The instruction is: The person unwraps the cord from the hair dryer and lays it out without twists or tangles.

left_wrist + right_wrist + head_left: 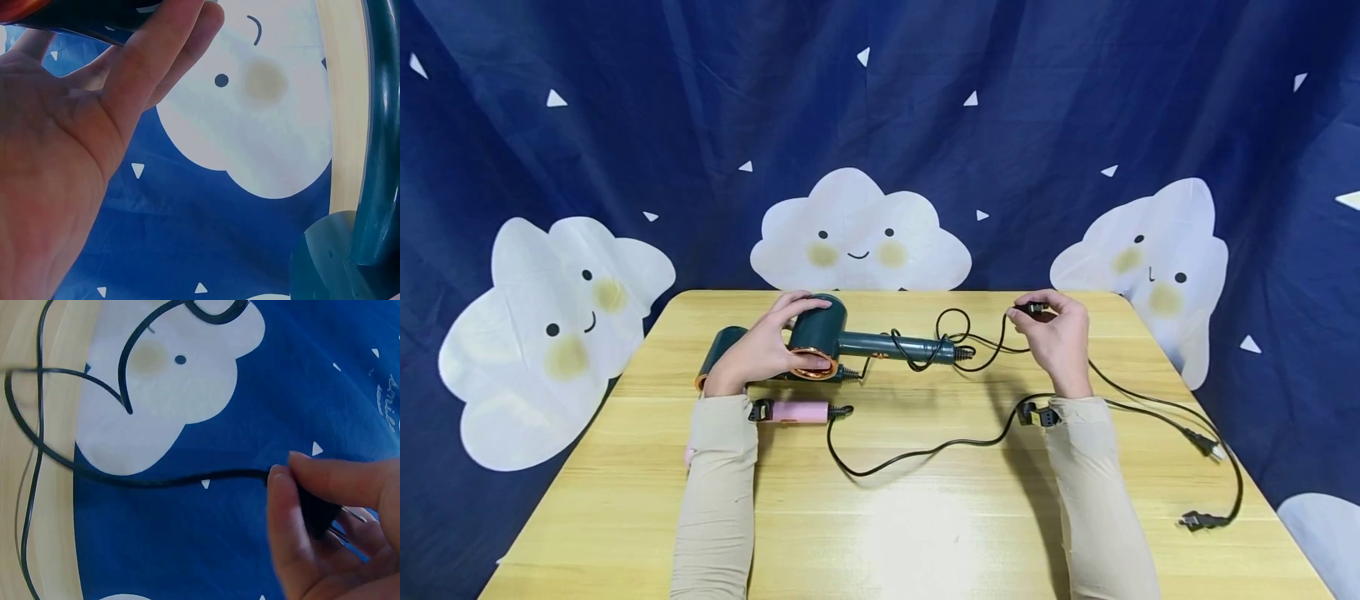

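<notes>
My left hand (763,346) grips the barrel of a dark green hair dryer (880,343) with a copper-coloured rim, raised above the table. Its handle points right, with black cord (917,364) looped around it. My right hand (1062,342) pinches the black plug (317,509) on a cord between thumb and fingers, at the table's far right. A second green hair dryer (724,346) lies behind my left hand and is partly hidden; its handle also shows in the left wrist view. Below, a pink hair dryer (801,412) lies largely covered by my left forearm.
On the wooden table (917,533), a long black cord (925,452) runs right from the pink dryer. Two further plugs lie at the right, one plug (1204,445) above the other plug (1202,521). A blue curtain (880,125) with cloud prints hangs behind the table.
</notes>
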A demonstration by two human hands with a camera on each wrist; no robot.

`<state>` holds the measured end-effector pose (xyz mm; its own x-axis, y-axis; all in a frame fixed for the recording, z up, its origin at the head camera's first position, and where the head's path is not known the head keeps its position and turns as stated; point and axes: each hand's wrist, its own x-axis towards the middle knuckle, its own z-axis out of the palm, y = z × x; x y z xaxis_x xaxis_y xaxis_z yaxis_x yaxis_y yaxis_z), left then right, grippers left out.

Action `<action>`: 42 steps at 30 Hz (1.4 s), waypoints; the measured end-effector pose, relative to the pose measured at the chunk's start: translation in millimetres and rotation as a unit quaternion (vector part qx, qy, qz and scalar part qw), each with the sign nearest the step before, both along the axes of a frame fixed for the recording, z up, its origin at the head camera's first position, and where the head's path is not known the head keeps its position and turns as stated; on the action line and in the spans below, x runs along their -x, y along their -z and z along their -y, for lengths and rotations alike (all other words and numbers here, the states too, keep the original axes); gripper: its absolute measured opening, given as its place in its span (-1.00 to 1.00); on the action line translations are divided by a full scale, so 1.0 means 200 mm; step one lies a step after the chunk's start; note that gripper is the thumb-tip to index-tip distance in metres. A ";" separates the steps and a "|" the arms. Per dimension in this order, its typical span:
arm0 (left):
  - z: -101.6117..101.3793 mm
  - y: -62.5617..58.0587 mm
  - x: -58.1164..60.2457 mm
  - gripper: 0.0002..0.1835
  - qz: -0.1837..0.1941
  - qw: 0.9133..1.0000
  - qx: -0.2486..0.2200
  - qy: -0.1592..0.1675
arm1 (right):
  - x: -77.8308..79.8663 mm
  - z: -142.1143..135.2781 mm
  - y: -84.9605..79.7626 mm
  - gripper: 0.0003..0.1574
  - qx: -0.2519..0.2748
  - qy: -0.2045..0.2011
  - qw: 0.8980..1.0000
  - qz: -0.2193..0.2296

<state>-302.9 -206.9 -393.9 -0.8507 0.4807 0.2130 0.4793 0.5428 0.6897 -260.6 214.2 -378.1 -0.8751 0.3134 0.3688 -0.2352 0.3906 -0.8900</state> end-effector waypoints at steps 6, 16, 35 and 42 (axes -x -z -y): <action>-0.01 0.00 0.00 -0.03 -0.001 1.000 0.003 0.012 | 0.02 0.03 -0.01 -0.82 0.060 0.014 0.996 -0.068; -0.01 0.00 0.00 -0.04 0.012 1.000 0.014 0.008 | 0.01 0.08 -0.02 -0.73 0.157 -0.053 0.975 -0.151; -0.02 0.00 0.01 -0.03 0.019 1.000 0.018 0.010 | -0.12 0.16 -0.16 -0.59 0.298 -0.212 0.911 -0.192; -0.02 0.01 0.01 -0.04 0.022 1.000 0.018 0.012 | -0.19 0.20 -0.22 -0.63 0.335 -0.269 0.875 -0.223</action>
